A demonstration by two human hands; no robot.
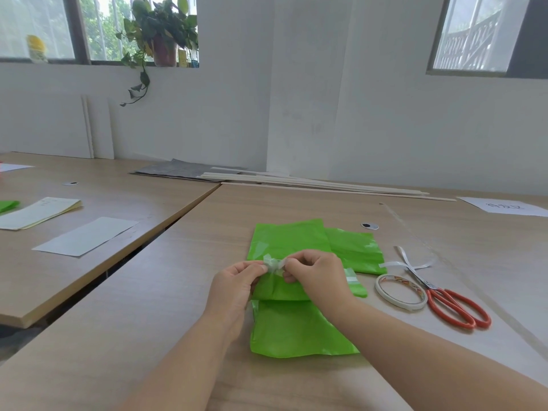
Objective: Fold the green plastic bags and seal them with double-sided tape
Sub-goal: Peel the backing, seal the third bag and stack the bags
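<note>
Both left hand and right hand pinch crumpled, seemingly clear tape over glossy green bags.

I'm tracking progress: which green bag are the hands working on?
The nearest green bag, under the left hand and right hand; the other two bags lie farther back, untouched.

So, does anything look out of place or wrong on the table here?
The tape piece pinched between the left hand and right hand looks crumpled and bunched, not flat. Loose white strips lie curled by the scissors. Nothing else stands out.
</note>
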